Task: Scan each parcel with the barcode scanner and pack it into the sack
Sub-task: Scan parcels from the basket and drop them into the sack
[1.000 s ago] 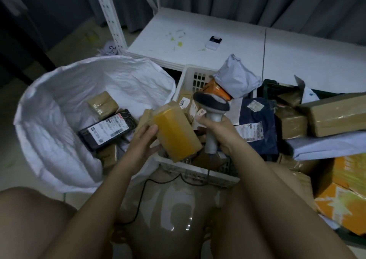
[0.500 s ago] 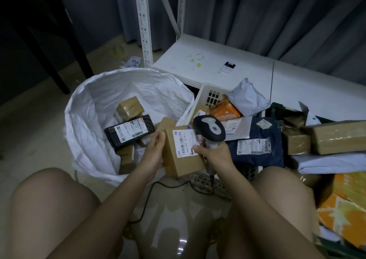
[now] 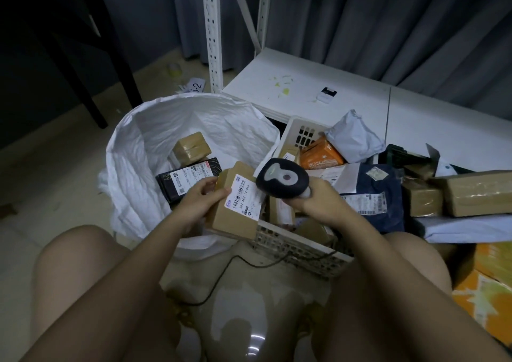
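My left hand (image 3: 201,198) grips a brown cardboard parcel (image 3: 235,220) with its white barcode label facing up, between the sack and the basket. My right hand (image 3: 318,201) holds the dark barcode scanner (image 3: 282,181), whose head hangs just right of the label. The white sack (image 3: 138,151) stands open at the left and holds a taped brown box (image 3: 191,147) and a black parcel (image 3: 188,177) with a white label. A white plastic basket (image 3: 293,244) in front of me holds more parcels.
Right of the basket lie a navy mailer (image 3: 379,195), an orange packet (image 3: 320,158), a grey bag (image 3: 354,137), several brown boxes (image 3: 476,192) and orange boxes (image 3: 493,300). A white shelf board (image 3: 291,84) and rack uprights (image 3: 212,29) stand behind. The scanner cable (image 3: 230,264) runs between my knees.
My left hand turned the parcel so its barcode label faces up and brought it beside the scanner head. The camera has tilted up, showing more of the rack and curtain.
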Demonstrator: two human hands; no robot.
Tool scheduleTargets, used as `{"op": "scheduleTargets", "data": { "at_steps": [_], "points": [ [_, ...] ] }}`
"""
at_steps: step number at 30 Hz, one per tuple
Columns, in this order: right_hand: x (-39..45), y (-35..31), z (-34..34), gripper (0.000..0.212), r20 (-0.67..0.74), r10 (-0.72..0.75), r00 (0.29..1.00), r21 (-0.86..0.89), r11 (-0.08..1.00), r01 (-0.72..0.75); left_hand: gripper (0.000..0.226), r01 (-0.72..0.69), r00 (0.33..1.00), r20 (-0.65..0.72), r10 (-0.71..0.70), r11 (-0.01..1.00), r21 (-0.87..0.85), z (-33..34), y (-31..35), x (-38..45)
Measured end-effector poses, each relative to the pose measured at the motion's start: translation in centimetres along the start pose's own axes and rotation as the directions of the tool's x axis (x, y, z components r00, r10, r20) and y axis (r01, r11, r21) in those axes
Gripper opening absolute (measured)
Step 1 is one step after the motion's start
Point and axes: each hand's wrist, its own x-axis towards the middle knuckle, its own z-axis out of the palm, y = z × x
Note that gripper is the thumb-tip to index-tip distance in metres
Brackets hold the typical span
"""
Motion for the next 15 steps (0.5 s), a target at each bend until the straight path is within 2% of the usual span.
{"op": "scheduleTargets", "data": {
  "at_steps": [2, 3, 7, 9, 11, 13, 15],
  "points": [
    [0.1, -1.0, -1.2, 0.024, 0.073, -0.057, 0.996, -0.194, 0.979, 0.070, 0.047, -0.039, 0.999, 0.002, 0.039, 0.998, 0.046, -0.8, 0.8, 0.4],
    [0.1, -1.4, -1.5, 0.021, 0.105, -0.069, 0.992, -0.224, 0.970, 0.091, 0.048, -0.059, 0.998, -0.004, 0.059, 0.996, 0.063, -1.1, 1.1, 0.5],
    [-0.2, -2.2, -1.5, 0.015, 0.143, -0.085, 0.986, -0.191, 0.975, 0.111, 0.056, -0.122, 0.992, -0.010, 0.124, 0.989, 0.082, -1.4, 2.2, 0.8],
    [-0.5, -2.3, -1.3, 0.028, 0.119, -0.101, 0.988, -0.162, 0.979, 0.120, 0.057, -0.139, 0.990, 0.001, 0.139, 0.986, 0.088, -1.5, 2.4, 0.9],
    [-0.6, -2.3, -1.4, 0.032, 0.106, -0.098, 0.989, -0.143, 0.983, 0.113, 0.058, -0.147, 0.989, -0.002, 0.148, 0.984, 0.100, -1.6, 2.5, 1.0],
    [-0.6, -2.1, -1.4, 0.029, 0.113, -0.108, 0.988, -0.154, 0.980, 0.124, 0.059, -0.153, 0.988, -0.007, 0.155, 0.982, 0.115, -1.7, 2.5, 1.0],
    [-0.5, -2.0, -1.5, 0.014, 0.112, -0.103, 0.988, -0.155, 0.981, 0.119, 0.060, -0.155, 0.988, -0.009, 0.157, 0.981, 0.116, -1.7, 2.5, 1.0]
  ]
}}
